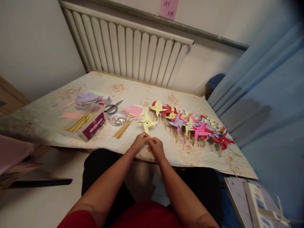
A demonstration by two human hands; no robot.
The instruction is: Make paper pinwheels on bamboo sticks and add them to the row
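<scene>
Pinching together at table's (71,95) near edge: left hand (140,141) and right hand (155,146), fingertips closed, held item too small to tell. Yellow pinwheel (147,122) just beyond. Keep grip steady, low. Sticks (122,129), sequin bowl (117,118) toward left; finished pinwheels (199,126) toward right edge.

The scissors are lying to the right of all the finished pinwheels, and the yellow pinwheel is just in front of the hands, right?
Not quite. In the head view the scissors lie to the left of the finished pinwheels, beside the clear dish. The yellow pinwheel is indeed just in front of the left hand and right hand.
</scene>
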